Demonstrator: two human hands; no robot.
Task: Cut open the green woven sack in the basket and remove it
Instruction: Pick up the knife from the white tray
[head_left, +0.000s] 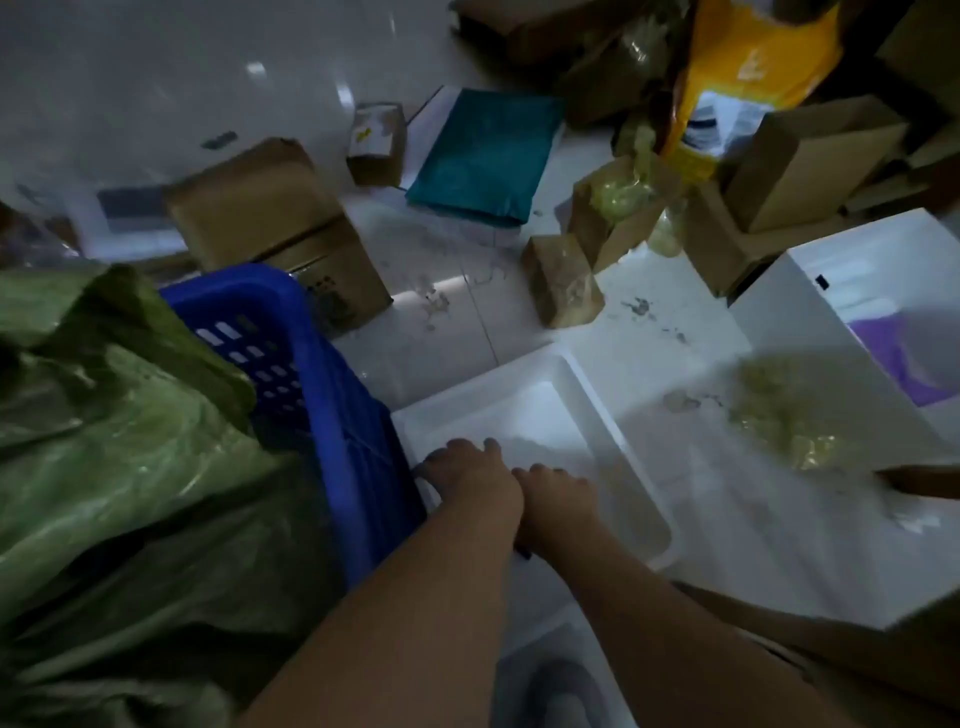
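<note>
**Both hands at a white tray beside the sack-filled basket**

The green woven sack (119, 467) fills the lower left of the frame, bulging up out of the blue plastic basket (311, 374), whose slotted wall and rim show at its right edge. The sack sits high and crumpled above the rim, which leaves its upper surface exposed for cutting; no opened seam is visible from this angle.

At lower centre both arms reach forward, away from the sack. The left hand (467, 480) lies palm-down on the near-left corner of a shallow white tray (613, 410), fingers spread and flat, gripping nothing that can be seen. The right hand (558, 501) lies just beside it inside the tray, fingers curled downward; a small dark shape shows under the wrists, possibly a cutting tool, though blur and dim light prevent certainty, so whether this hand holds anything cannot be told.

The tray touches the basket's right wall, keeping it within reach. Cardboard boxes (275, 223), a teal bag (488, 156) and a yellow bag (748, 67) occupy the upper frame. The cut appears not yet begun.
</note>
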